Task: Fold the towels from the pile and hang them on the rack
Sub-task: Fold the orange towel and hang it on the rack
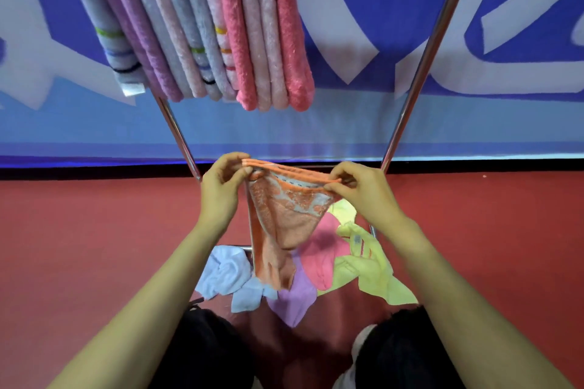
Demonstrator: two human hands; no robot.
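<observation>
Head view: an orange towel point(281, 224) was held up before the rack point(425, 66) — top edge stretched between the hands.
Left hand point(221, 189): the towel's left corner was pinched.
Right hand point(360, 196): the right corner was pinched.
Pile point(363, 265): loose towels were heaped on the red floor point(79, 246) below.
Rack: folded towels point(252, 41) were hung in a row.

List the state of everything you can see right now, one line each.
Orange towel: held up in the air, top edge doubled, rest hanging.
Left hand: pinches the towel's left corner.
Right hand: pinches its right corner.
Hung towels: folded, draped side by side on the rack.
Pile: crumpled, unfolded, on the floor.
</observation>
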